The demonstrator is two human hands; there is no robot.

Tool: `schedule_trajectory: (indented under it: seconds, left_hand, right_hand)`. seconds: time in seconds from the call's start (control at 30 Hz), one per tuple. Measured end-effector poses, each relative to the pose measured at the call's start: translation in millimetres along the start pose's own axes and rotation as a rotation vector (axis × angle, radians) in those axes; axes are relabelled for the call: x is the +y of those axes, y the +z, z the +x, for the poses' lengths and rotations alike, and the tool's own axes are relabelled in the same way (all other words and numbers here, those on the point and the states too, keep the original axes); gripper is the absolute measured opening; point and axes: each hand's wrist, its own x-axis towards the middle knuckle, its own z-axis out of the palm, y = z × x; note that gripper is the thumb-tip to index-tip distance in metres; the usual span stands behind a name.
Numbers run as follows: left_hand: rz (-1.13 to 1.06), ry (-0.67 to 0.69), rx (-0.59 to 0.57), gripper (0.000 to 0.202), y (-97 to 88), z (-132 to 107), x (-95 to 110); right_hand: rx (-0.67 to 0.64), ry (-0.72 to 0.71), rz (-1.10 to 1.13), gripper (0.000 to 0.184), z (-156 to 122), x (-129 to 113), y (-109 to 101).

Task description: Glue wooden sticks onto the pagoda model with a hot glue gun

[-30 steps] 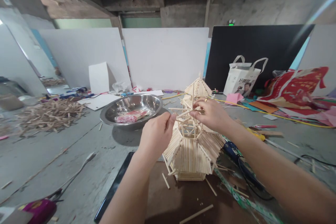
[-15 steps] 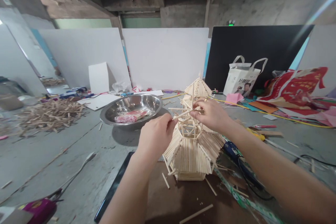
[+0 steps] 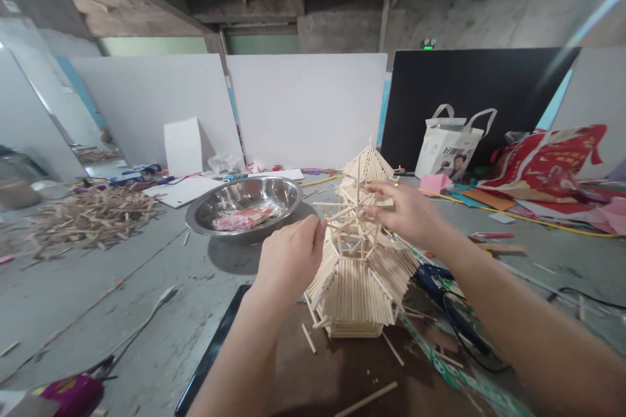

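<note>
A model pavilion of thin wooden sticks [image 3: 353, 290] stands in front of me, with a slatted lower roof and an open frame above. An upright stick [image 3: 358, 176] rises from the frame, and several sticks spread out from its foot. My left hand [image 3: 293, 251] is closed in a pinch at the frame's left side, at the outer end of a slanting wooden stick [image 3: 340, 216]. To the right of the upright, my right hand [image 3: 403, 210] has its fingers apart and holds nothing I can see. Its fingertips are close to the frame's top.
A steel basin [image 3: 199, 227] with wrapped packets stands left of the model. Farther left lies a pile of sticks [image 3: 98, 215]. A purple glue gun [image 3: 73, 394] is at the lower left. Behind stands another stick roof [image 3: 370, 163]; a white bag [image 3: 447, 146] is at the right.
My right hand has let go at the top of the frame and moved slightly right, its fingers opening. The left hand stays pinched almost where it was.
</note>
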Motion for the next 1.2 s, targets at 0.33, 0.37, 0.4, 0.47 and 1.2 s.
schedule_trajectory:
  seconds: [0.33,0.37,0.4,0.47,1.2]
  left_hand:
    - [-0.046,-0.013,0.026,0.031,1.6,3.2,0.4]
    - [-0.056,-0.020,0.027,0.031,1.5,3.8,0.8]
    - [-0.067,-0.028,0.030,0.031,1.4,4.3,1.1]
    - [-0.089,-0.040,0.041,0.031,1.3,5.4,1.2]
    - [-0.418,-0.029,0.069,0.035,6.2,8.3,-4.4]
  right_hand:
    - [0.108,0.507,0.050,0.029,-82.2,55.7,-36.1]
    - [0.100,0.559,0.028,0.029,-89.3,65.9,-36.5]
    - [0.081,0.602,-0.022,0.028,-95.4,76.6,-36.0]
    - [0.023,0.685,-0.167,0.026,-105.6,99.0,-32.6]
    - [0.174,1.011,0.192,0.021,-158.5,194.8,16.2]
